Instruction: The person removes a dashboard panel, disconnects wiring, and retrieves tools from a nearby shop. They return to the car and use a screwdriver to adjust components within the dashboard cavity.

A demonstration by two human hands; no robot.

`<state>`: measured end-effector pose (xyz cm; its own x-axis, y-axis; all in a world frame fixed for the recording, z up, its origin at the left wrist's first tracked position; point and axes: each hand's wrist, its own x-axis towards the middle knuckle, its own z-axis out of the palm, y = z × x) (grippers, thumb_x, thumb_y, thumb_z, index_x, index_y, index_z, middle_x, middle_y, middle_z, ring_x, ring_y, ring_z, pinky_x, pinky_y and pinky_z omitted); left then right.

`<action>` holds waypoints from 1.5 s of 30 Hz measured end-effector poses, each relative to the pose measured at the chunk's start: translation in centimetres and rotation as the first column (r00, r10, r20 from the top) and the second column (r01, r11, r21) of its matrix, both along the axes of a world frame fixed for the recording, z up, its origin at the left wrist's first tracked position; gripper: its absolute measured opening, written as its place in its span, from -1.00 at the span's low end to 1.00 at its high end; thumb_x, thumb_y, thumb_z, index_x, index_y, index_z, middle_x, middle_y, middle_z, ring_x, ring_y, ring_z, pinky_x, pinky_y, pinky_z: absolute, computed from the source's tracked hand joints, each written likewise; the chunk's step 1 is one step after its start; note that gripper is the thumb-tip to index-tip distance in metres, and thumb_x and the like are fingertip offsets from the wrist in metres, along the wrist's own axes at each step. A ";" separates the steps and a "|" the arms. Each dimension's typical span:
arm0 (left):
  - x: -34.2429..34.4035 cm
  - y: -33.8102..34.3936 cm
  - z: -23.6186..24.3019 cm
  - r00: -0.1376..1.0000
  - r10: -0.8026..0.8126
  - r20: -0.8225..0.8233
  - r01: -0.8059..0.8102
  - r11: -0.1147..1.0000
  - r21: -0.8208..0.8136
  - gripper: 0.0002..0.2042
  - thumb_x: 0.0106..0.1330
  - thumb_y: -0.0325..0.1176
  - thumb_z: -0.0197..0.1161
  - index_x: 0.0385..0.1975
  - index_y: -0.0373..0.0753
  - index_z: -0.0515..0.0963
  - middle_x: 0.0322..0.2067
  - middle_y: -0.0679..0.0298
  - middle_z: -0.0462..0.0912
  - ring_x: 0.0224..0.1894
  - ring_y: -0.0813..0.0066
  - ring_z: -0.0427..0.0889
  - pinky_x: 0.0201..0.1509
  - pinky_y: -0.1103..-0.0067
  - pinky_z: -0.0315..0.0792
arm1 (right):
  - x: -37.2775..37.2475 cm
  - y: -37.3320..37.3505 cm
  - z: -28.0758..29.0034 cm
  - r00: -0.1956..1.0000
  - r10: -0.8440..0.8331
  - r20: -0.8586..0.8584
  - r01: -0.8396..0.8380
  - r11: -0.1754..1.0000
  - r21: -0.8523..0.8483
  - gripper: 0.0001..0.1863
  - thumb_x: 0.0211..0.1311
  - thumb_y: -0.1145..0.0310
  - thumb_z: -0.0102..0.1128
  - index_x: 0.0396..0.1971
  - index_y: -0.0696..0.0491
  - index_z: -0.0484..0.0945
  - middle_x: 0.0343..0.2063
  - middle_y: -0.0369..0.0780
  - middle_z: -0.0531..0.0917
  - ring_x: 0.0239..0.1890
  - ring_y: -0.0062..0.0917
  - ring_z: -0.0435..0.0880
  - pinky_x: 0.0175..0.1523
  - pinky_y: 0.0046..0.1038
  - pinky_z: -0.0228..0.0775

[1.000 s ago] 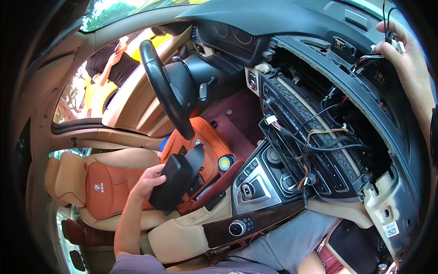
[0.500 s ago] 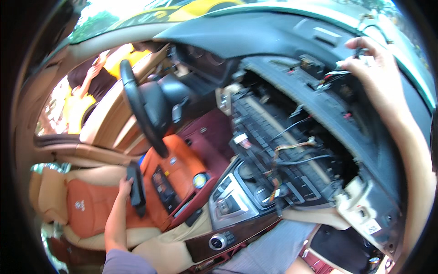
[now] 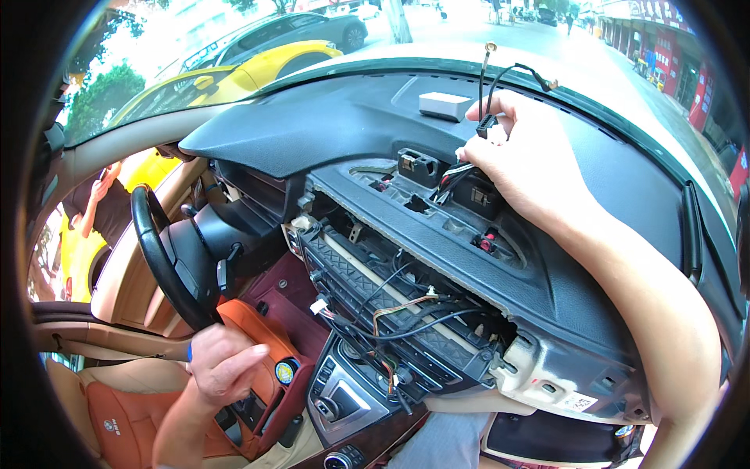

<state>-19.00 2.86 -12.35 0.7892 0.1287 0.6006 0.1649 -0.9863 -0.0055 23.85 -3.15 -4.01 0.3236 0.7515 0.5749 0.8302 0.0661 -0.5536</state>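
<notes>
Over the dashboard top, my right hand (image 3: 531, 148) pinches a black wiring connector (image 3: 486, 125). Thin black cables (image 3: 512, 72) rise from it above my fingers, one ending in a brass-coloured tip. Below the hand, a bundle of coloured wires (image 3: 451, 178) runs down into an opening in the dashboard. My left hand (image 3: 229, 363) is raised in front of the steering wheel (image 3: 160, 258), above the orange driver's seat (image 3: 133, 418). Its fingers are curled closed, slightly blurred, and nothing sticks out of them.
Loose cables and plugs (image 3: 383, 313) hang across the opened centre dashboard, above the gear console (image 3: 344, 402). A small white box (image 3: 444, 105) lies on the dashboard top. Bare metal bracketry (image 3: 539, 363) shows at the right. A person (image 3: 101, 199) stands outside the left door.
My left hand has let go of the black flat box over the seat and moved up and right. My right hand still holds the connector. The view has turned toward the windscreen.
</notes>
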 end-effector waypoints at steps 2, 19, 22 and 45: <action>8.0 1.2 5.4 0.983 -0.179 0.041 0.171 0.973 0.153 -0.66 0.02 -0.60 0.36 -0.15 -0.22 0.70 -0.55 0.32 0.53 -0.54 0.37 0.52 -0.52 0.49 0.37 | 0.1 0.0 -0.1 1.000 -0.010 0.008 0.010 1.000 0.025 -0.63 0.12 0.25 0.18 -0.18 0.23 0.59 -0.25 0.03 0.65 -0.14 -0.23 0.67 0.04 -0.29 0.49; 28.2 10.5 9.7 0.726 -0.250 -0.641 0.287 0.957 -0.048 -0.84 0.19 -0.32 0.39 -0.25 -0.10 0.66 -0.44 0.18 0.70 -0.34 0.10 0.69 -0.25 0.31 0.56 | -0.6 -0.1 1.3 0.980 -0.093 -0.177 0.084 0.995 -0.056 -0.59 0.05 0.40 0.21 -0.10 0.32 0.62 -0.39 0.04 0.73 -0.28 -0.30 0.77 -0.04 -0.33 0.57; 28.1 11.0 9.5 0.716 -0.322 -0.620 0.324 0.939 -0.112 -0.84 0.21 -0.30 0.35 -0.23 -0.10 0.67 -0.42 0.15 0.70 -0.31 0.07 0.69 -0.21 0.27 0.55 | -0.6 0.0 1.2 0.982 -0.092 -0.167 0.084 0.995 -0.057 -0.59 0.05 0.39 0.21 -0.10 0.31 0.62 -0.39 0.05 0.73 -0.27 -0.30 0.77 -0.02 -0.33 0.57; 28.6 11.9 8.9 0.664 -0.384 -0.642 0.318 0.922 -0.222 -0.87 0.23 -0.35 0.38 -0.24 -0.13 0.68 -0.41 0.19 0.72 -0.36 0.12 0.68 -0.27 0.37 0.54 | -0.6 -0.3 1.4 0.970 -0.071 -0.233 0.057 0.996 -0.068 -0.61 0.00 0.39 0.22 -0.16 0.30 0.62 -0.48 -0.06 0.70 -0.35 -0.42 0.72 -0.14 -0.40 0.53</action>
